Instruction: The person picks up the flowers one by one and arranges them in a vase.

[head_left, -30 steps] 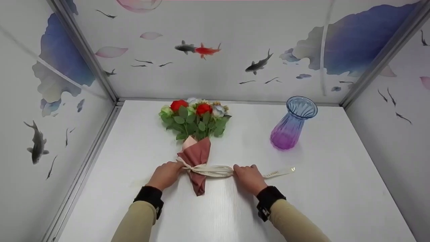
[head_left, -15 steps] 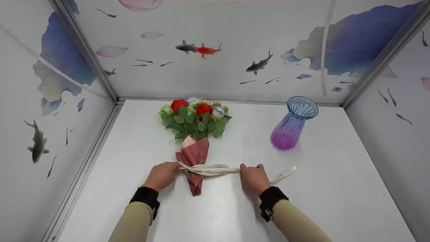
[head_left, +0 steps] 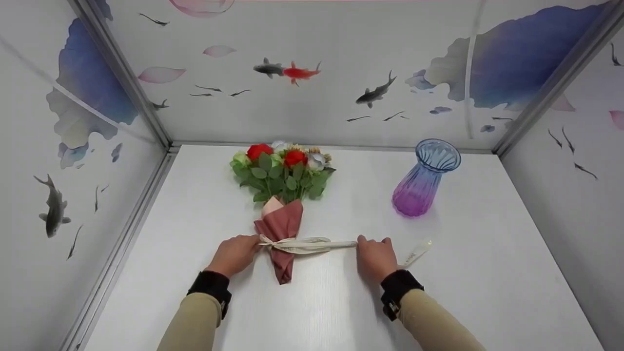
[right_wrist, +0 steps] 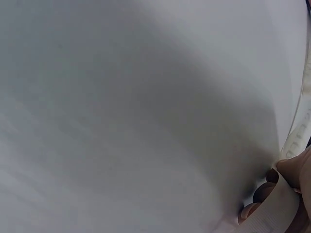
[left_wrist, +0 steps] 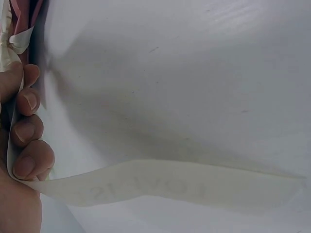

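Observation:
A bouquet of red, white and green flowers (head_left: 282, 170) lies on the table, its stems in dark pink wrapping paper (head_left: 285, 222). Cream ribbon (head_left: 307, 245) is tied round the narrow part of the wrap. Close at the wrap's left side, my left hand (head_left: 235, 255) grips one ribbon end; in the left wrist view its lettered tail (left_wrist: 170, 182) trails from under the curled fingers (left_wrist: 26, 131). Off to the right, my right hand (head_left: 376, 258) pinches the ribbon's other part, drawn straight from the knot. The far tail (head_left: 417, 252) shows beyond that hand.
A ribbed glass vase (head_left: 421, 180), blue at the top and purple at the base, stands at the back right of the white table (head_left: 487, 273). Printed panels with fish (head_left: 300, 73) wall in the back and both sides.
My right hand has moved right, pulling the ribbon longer and tauter; its loop has narrowed. My left hand and the wrap shifted slightly left, then stayed.

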Action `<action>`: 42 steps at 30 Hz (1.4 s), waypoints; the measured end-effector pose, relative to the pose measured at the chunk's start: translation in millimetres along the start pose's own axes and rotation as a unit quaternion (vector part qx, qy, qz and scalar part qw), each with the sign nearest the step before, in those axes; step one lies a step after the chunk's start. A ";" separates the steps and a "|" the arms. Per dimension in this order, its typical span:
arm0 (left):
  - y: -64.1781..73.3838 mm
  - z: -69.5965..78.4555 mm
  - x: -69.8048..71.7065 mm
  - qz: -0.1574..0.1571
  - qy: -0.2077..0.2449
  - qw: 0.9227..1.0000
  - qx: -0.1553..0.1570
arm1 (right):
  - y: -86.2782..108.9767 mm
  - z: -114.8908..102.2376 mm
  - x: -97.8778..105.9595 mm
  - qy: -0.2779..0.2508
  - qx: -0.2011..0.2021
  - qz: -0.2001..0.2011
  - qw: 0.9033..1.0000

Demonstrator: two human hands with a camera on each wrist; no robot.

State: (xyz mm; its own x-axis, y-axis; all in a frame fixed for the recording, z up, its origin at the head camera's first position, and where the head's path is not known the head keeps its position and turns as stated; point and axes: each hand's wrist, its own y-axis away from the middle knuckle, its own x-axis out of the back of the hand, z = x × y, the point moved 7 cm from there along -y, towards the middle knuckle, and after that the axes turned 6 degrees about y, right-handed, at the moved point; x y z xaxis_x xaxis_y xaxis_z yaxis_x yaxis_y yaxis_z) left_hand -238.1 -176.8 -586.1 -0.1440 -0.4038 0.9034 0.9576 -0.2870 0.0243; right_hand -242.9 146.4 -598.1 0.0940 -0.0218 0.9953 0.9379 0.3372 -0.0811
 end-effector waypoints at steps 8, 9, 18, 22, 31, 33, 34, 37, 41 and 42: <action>-0.3 -0.6 1.3 0.002 -0.004 1.000 -0.005 | -0.1 14.1 -4.4 -0.004 -0.022 -0.001 1.000; -0.2 -0.8 1.4 0.000 -0.005 1.000 -0.004 | 0.0 15.8 -5.0 -0.005 -0.024 -0.001 1.000; 1.1 -6.2 0.8 -0.012 0.004 1.000 0.010 | 2.3 25.2 -2.4 -0.007 -0.043 -0.006 0.999; 1.5 -8.3 2.1 -0.016 0.012 1.000 0.013 | 2.2 28.7 -1.7 -0.005 -0.053 -0.014 0.998; 7.6 -21.4 6.9 -0.007 0.032 0.999 0.033 | 5.5 39.1 -4.0 -0.001 -0.069 -0.016 0.997; 9.7 -25.6 8.3 -0.003 0.041 0.998 0.041 | 6.0 40.7 -5.0 -0.002 -0.070 -0.015 0.997; 11.0 -27.3 9.5 0.001 0.046 0.998 0.044 | 6.1 41.2 -5.1 -0.002 -0.070 -0.015 0.997; 14.3 -33.4 11.5 0.002 0.065 0.996 0.063 | 6.9 42.2 -5.6 -0.003 -0.071 -0.014 0.997; 18.0 -40.2 12.9 -0.003 0.083 0.993 0.089 | 8.0 42.8 -6.2 0.000 -0.072 -0.006 0.997; 18.6 -41.7 13.1 -0.003 0.083 0.992 0.093 | 8.3 43.0 -6.4 0.001 -0.072 -0.003 0.997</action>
State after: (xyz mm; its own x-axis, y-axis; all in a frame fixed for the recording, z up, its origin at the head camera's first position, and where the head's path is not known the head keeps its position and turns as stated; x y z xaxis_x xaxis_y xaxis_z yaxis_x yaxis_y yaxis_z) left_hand -232.5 -223.7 -591.7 -0.1743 -0.5451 0.8201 0.9838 -0.1310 0.1220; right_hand -250.1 189.8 -602.9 0.0878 -0.0248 0.9958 0.9768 0.1980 -0.0811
